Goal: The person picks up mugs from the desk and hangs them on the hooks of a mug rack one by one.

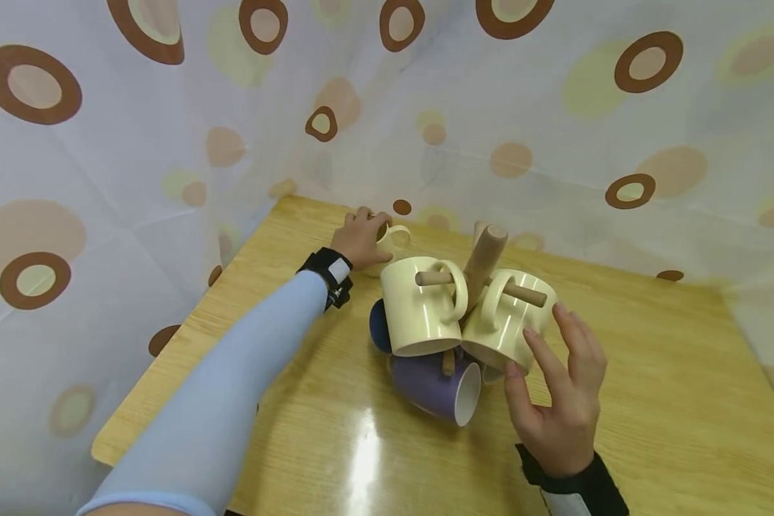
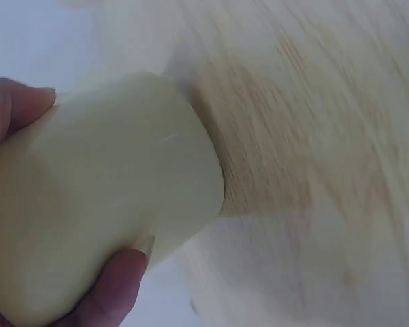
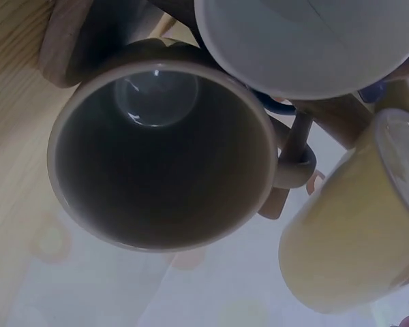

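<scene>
At the back left of the table, my left hand [image 1: 360,240] grips a cream mug [image 1: 395,247], its handle toward the right. In the left wrist view, thumb and fingers lie on opposite sides of this mug [image 2: 116,184], whose end is close to the wood. A wooden mug tree [image 1: 486,251] carries two cream mugs, a left one [image 1: 419,312] and a right one [image 1: 506,326], both hanging by their handles. My right hand [image 1: 561,401] has its fingers spread beside the right one; whether the fingertips touch it, I cannot tell.
A purple mug [image 1: 422,383] hangs low at the front, its mouth toward the right. Behind the left cream mug a blue mug [image 1: 378,326] partly shows. The wooden table [image 1: 658,401] meets a patterned curtain [image 1: 555,115] at the back and left.
</scene>
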`<act>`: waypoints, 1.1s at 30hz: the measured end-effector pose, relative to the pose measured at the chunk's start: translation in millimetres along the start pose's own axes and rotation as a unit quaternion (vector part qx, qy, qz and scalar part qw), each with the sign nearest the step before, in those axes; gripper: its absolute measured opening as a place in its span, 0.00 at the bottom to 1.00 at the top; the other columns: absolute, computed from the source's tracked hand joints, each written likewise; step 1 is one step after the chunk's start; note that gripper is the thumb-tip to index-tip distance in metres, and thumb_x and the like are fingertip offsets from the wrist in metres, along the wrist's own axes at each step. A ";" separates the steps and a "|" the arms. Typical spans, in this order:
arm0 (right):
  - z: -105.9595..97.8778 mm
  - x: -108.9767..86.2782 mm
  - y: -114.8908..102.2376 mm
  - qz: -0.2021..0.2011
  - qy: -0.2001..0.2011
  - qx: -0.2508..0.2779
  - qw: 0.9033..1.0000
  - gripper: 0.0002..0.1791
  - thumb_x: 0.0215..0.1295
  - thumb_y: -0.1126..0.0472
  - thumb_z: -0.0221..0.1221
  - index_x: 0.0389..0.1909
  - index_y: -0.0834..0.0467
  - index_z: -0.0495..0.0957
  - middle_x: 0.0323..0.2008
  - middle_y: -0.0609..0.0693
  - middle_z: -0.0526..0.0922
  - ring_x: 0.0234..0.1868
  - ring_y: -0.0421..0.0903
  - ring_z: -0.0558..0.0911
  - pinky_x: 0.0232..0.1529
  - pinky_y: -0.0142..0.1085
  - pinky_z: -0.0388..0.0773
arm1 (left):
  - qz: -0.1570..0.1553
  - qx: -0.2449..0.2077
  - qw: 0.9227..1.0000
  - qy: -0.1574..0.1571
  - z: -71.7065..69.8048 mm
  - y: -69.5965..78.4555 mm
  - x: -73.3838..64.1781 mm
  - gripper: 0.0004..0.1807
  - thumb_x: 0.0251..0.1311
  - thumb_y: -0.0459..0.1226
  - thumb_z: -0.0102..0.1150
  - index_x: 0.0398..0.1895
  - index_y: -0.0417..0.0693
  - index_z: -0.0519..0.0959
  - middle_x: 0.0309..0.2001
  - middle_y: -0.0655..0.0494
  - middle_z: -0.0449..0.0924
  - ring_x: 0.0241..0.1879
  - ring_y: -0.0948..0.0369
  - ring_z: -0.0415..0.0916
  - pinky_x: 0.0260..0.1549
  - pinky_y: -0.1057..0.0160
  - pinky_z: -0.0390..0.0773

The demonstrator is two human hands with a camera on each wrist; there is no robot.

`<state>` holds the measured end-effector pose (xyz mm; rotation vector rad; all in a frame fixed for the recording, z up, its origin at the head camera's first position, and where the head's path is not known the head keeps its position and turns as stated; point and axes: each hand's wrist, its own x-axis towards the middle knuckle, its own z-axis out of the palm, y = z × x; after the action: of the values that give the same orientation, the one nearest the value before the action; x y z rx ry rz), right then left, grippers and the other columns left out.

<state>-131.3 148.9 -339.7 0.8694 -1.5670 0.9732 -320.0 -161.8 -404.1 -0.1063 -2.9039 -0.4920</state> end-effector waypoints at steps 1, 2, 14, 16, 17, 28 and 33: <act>-0.8 1.1 0.1 0.000 0.000 0.002 1.000 0.18 0.58 0.57 0.58 0.40 0.69 0.80 0.52 0.71 0.75 0.53 0.69 0.68 0.60 0.54 0.64 | -0.024 -0.034 0.999 0.011 -1.7 -2.7 -2.1 0.33 0.45 0.57 0.65 0.57 0.65 0.68 0.58 0.45 0.64 0.50 0.46 0.64 0.34 0.46 0.78; -1.6 2.3 0.3 -0.001 0.000 0.005 1.000 0.18 0.58 0.57 0.58 0.40 0.69 0.80 0.52 0.71 0.74 0.53 0.69 0.67 0.59 0.54 0.64 | -0.048 -0.070 0.996 0.023 -3.6 -5.2 -5.1 0.33 0.45 0.56 0.66 0.57 0.64 0.68 0.57 0.45 0.64 0.50 0.46 0.64 0.35 0.46 0.78; -14.2 8.5 -5.6 0.010 -0.004 0.027 1.000 0.23 0.59 0.52 0.59 0.41 0.71 0.79 0.52 0.72 0.74 0.54 0.67 0.68 0.62 0.44 0.65 | -0.074 -0.529 0.843 0.065 -55.3 16.0 -47.8 0.37 0.49 0.47 0.67 0.62 0.53 0.62 0.53 0.46 0.65 0.45 0.46 0.73 0.19 0.54 0.82; -15.6 13.1 -5.4 0.015 -0.008 0.031 0.999 0.23 0.59 0.52 0.59 0.42 0.71 0.78 0.52 0.72 0.74 0.54 0.67 0.69 0.62 0.42 0.65 | -0.048 -0.528 0.847 0.051 -68.3 24.7 -49.2 0.36 0.49 0.46 0.67 0.61 0.54 0.62 0.53 0.46 0.66 0.45 0.47 0.72 0.21 0.49 0.83; -16.4 16.0 -4.8 0.018 -0.010 0.034 0.999 0.24 0.59 0.52 0.60 0.41 0.72 0.78 0.52 0.72 0.74 0.54 0.67 0.69 0.62 0.41 0.66 | -0.034 -0.522 0.851 0.045 -74.4 28.8 -49.2 0.35 0.49 0.46 0.67 0.60 0.54 0.63 0.53 0.46 0.66 0.45 0.47 0.72 0.22 0.47 0.83; -33.1 64.5 25.2 0.058 -0.156 0.033 0.986 0.30 0.62 0.46 0.58 0.53 0.69 0.75 0.54 0.70 0.74 0.57 0.61 0.70 0.62 0.36 0.65 | 0.111 -0.418 0.901 -0.021 -123.6 84.8 -38.9 0.26 0.50 0.37 0.59 0.55 0.53 0.66 0.58 0.46 0.56 0.51 0.50 0.63 0.19 0.53 0.80; -31.6 78.9 34.8 0.093 -0.277 0.027 0.956 0.32 0.59 0.51 0.61 0.62 0.61 0.69 0.62 0.62 0.70 0.63 0.54 0.66 0.65 0.47 0.62 | 0.167 -0.381 0.909 -0.032 -140.7 118.1 -53.0 0.25 0.49 0.32 0.58 0.54 0.43 0.68 0.57 0.42 0.58 0.57 0.52 0.54 0.48 0.51 0.72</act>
<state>-165.2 188.0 -263.8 1.1128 -2.1368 0.9534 -230.9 -99.4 -246.9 -0.7166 -2.4814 -1.5264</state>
